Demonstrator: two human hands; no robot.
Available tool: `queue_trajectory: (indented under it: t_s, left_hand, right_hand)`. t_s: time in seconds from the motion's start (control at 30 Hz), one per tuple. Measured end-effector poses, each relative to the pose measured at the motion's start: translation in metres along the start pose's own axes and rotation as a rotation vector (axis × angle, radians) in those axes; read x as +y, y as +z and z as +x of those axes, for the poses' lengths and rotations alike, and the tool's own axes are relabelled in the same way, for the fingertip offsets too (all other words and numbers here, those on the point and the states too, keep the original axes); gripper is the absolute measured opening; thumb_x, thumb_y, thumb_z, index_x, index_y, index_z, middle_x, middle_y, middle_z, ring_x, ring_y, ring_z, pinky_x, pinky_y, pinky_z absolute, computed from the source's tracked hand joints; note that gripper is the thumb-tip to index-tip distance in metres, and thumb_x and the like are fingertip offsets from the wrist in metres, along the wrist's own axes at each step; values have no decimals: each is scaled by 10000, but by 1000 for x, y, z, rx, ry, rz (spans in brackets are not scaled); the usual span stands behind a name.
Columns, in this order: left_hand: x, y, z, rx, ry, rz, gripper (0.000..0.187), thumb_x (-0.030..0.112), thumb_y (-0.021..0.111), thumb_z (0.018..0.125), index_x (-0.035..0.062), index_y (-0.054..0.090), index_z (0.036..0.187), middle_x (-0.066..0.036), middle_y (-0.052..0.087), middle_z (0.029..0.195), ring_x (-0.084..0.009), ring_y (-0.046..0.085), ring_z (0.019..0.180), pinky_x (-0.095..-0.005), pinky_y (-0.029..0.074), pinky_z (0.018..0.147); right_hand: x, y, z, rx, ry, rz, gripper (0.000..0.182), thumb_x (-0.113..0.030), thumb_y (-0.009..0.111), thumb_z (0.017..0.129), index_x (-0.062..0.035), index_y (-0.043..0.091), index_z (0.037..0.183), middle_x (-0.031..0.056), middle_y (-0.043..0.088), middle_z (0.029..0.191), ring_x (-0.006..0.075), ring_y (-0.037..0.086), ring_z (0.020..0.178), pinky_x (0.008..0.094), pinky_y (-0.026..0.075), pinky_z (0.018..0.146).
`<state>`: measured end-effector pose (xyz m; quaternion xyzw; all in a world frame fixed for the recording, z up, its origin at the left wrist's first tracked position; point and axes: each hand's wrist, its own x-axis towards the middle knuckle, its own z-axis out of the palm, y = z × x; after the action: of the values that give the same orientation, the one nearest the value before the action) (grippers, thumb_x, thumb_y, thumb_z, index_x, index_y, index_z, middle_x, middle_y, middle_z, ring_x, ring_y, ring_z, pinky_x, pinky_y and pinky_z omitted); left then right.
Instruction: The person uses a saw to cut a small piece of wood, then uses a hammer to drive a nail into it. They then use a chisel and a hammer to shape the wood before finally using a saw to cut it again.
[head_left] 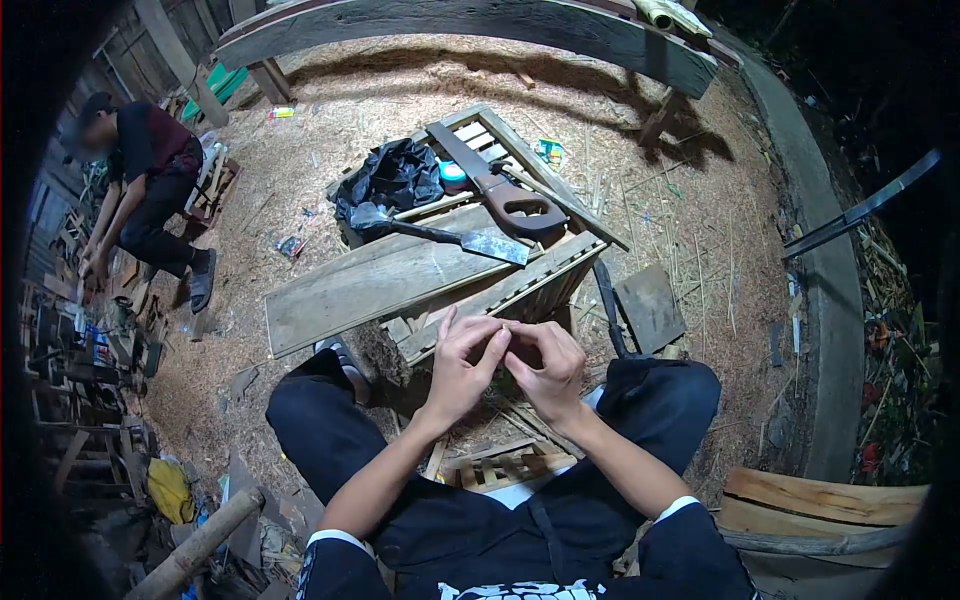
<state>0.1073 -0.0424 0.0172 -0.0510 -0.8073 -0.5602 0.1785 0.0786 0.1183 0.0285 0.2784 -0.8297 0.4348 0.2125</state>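
My left hand point(466, 366) and my right hand point(550, 366) meet in front of my knees, with thumbs and fingertips pinched together. Whatever sits between the fingertips is too small to name. Just beyond them stands a slatted wooden crate point(590, 243), with a plank point(345, 297) lying across it. On top rest a handsaw point(525, 208) with a brown handle and a broad-bladed knife point(497, 248). A crumpled black plastic bag point(400, 182) and a small round blue-and-white container point(453, 174) lie beside the saw.
A long timber beam point(470, 25) on supports spans the far side. Another person point(150, 190) works at the left. A long blade point(865, 208) juts in from the right, near a concrete edge point(830, 330). Wood shavings cover the ground; planks point(820, 495) lie at lower right.
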Motion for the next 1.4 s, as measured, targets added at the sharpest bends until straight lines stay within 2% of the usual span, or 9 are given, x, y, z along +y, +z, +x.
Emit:
queue_trajectory:
  t_s: [0.23, 0.43, 0.67, 0.77, 0.87, 0.93, 1.07, 1.17, 1.4]
  left_hand:
    - [3, -8, 5, -43, -7, 71, 246, 212, 639, 1022, 38, 742, 1162, -112, 756, 1102, -259, 694, 1088, -567, 172, 1247]
    - [5, -11, 7, -122, -22, 50, 266, 227, 629, 1034, 28, 740, 1171, -102, 756, 1131, -247, 693, 1126, -582, 129, 1257]
    - [0, -15, 10, -100, -75, 9, 284, 231, 611, 1045, 13, 747, 1166, -106, 755, 1132, -243, 697, 1118, -585, 119, 1259]
    - [-3, -13, 9, -52, -99, -11, 297, 243, 573, 1063, 5, 731, 1145, -107, 749, 1076, -255, 694, 1092, -571, 122, 1262]
    - [-5, -16, 8, -45, -34, 139, 313, 291, 531, 1074, 21, 682, 1118, -123, 733, 1005, -297, 696, 1022, -592, 162, 1242]
    - [-9, -20, 6, -114, -68, 415, 330, 311, 530, 1065, 1, 614, 1142, -145, 708, 1104, -305, 666, 1086, -595, 202, 1220]
    - [-17, -16, 5, -162, -74, 590, 426, 342, 583, 1032, -47, 570, 1205, -192, 638, 1273, -326, 600, 1205, -574, 239, 1206]
    - [-36, -9, 0, -17, 136, 716, 559, 265, 810, 852, -66, 522, 1198, -249, 545, 1363, -415, 508, 1277, -532, 340, 1145]
    - [-60, 9, 5, -77, 118, 812, 520, 128, 799, 803, -27, 534, 1223, -201, 587, 1310, -375, 550, 1209, -497, 411, 1064]
  right_hand:
    - [-1, 5, 3, -43, -3, 38, 420, -2, 848, 738, -19, 704, 1132, 125, 735, 977, 252, 733, 855, 350, 589, 763]
    - [4, 3, 2, -79, 37, 129, 394, 6, 828, 773, -22, 710, 1148, 122, 736, 976, 228, 737, 864, 338, 588, 736]
    - [3, -2, 16, -129, 30, 166, 424, -14, 839, 782, -37, 720, 1188, 110, 736, 982, 217, 729, 850, 325, 578, 715]
    - [6, -4, 22, -138, -32, 117, 411, -50, 842, 791, -42, 723, 1184, 99, 735, 982, 236, 713, 883, 345, 573, 763]
    - [12, -6, 27, -180, 3, 55, 370, -93, 839, 804, -46, 730, 1154, 97, 732, 972, 266, 690, 924, 372, 559, 825]
    - [25, -5, 28, -181, 18, -76, 362, -147, 831, 806, -71, 731, 1145, 88, 739, 1012, 268, 678, 981, 397, 530, 888]
    - [55, -6, 37, -265, -25, -380, 492, -144, 833, 804, -76, 671, 1264, 151, 629, 1284, 332, 559, 1229, 444, 453, 1025]
    - [78, -7, 50, -279, -50, -510, 597, -129, 843, 770, -69, 615, 1318, 154, 573, 1380, 335, 503, 1312, 461, 407, 1082]
    - [106, 0, 60, -312, -74, -609, 666, -114, 853, 724, -86, 589, 1334, 105, 576, 1393, 299, 494, 1350, 467, 355, 1137]
